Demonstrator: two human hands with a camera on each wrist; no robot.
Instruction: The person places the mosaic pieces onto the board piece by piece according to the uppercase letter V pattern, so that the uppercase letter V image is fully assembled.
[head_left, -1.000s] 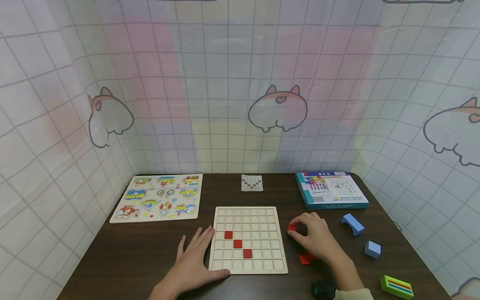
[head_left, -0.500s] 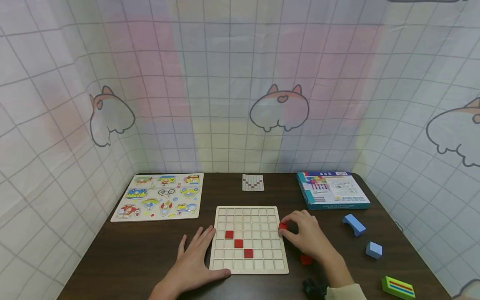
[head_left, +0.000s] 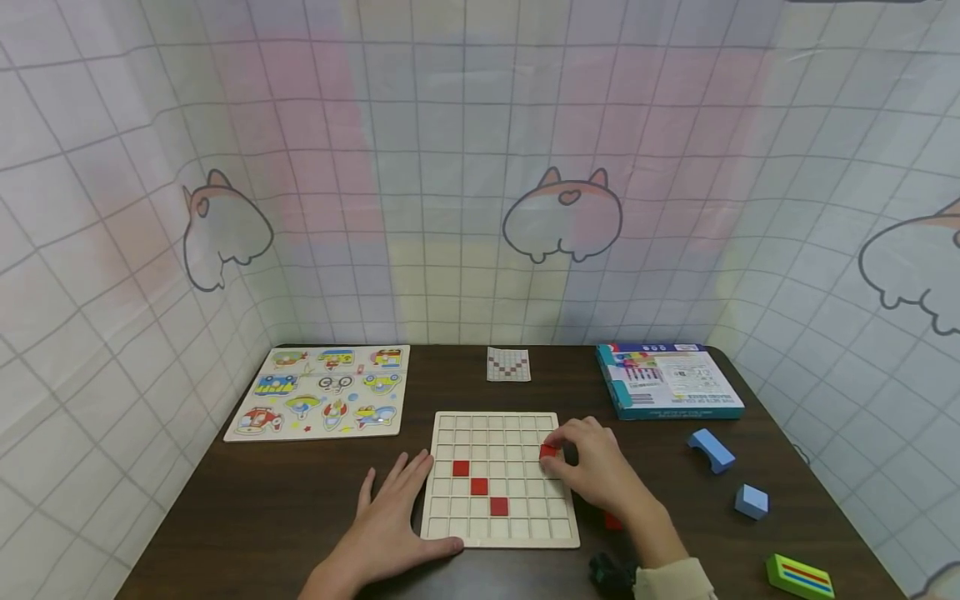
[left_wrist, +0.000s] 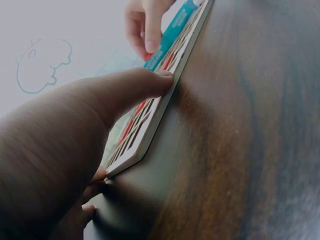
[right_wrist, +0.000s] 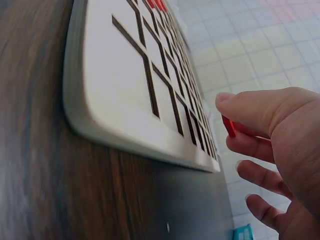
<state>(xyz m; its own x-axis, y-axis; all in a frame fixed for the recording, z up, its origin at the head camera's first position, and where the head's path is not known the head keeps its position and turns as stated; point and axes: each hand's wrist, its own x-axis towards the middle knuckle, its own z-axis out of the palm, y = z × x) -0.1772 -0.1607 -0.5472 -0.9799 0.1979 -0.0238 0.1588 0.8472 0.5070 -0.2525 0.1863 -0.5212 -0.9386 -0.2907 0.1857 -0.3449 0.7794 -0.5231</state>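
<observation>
In the head view a cream wooden grid board (head_left: 444,528) lies on the dark table, with three red square tiles (head_left: 498,507) set in a diagonal of its cells. My left hand (head_left: 386,527) is spread at the board's near left corner; its fingertips touch the left edge and its thumb rests on the near edge. Between thumb and index finger, my right hand (head_left: 600,475) pinches a red square tile (right_wrist: 228,126) above the board's right side. In the right wrist view that tile is clear of the surface. Partly hidden under the right forearm lies more red (head_left: 613,521).
A small pattern card (head_left: 508,365) lies behind the board. A vehicle picture board (head_left: 318,393) is at back left, a teal box (head_left: 667,383) at back right. Rightward lie a blue arch block (head_left: 711,451), a blue block (head_left: 752,502) and a striped green block (head_left: 800,577).
My right hand has moved left with the red tile, from the table beside the board to over its right columns. The left hand stays at the board's edge.
</observation>
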